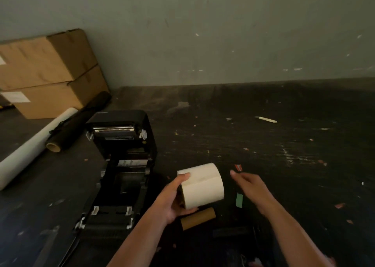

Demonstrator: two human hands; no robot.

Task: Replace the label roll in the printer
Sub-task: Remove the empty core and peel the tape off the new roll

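The black label printer (119, 165) lies on the dark table with its lid swung open toward the wall, and its roll bay looks bare. My left hand (174, 197) grips a full white label roll (203, 185) just right of the printer, a little above the table. Below the roll an empty brown cardboard core (197, 218) lies on the table. My right hand (249, 183) hovers to the right of the roll, fingers apart, holding nothing and not touching the roll.
Two stacked cardboard boxes (46, 72) stand at the back left against the wall. A long white paper roll (30, 151) and a black roll (79, 122) lie left of the printer. A white marker-like object (265, 119) and paper scraps are scattered on the table at the right.
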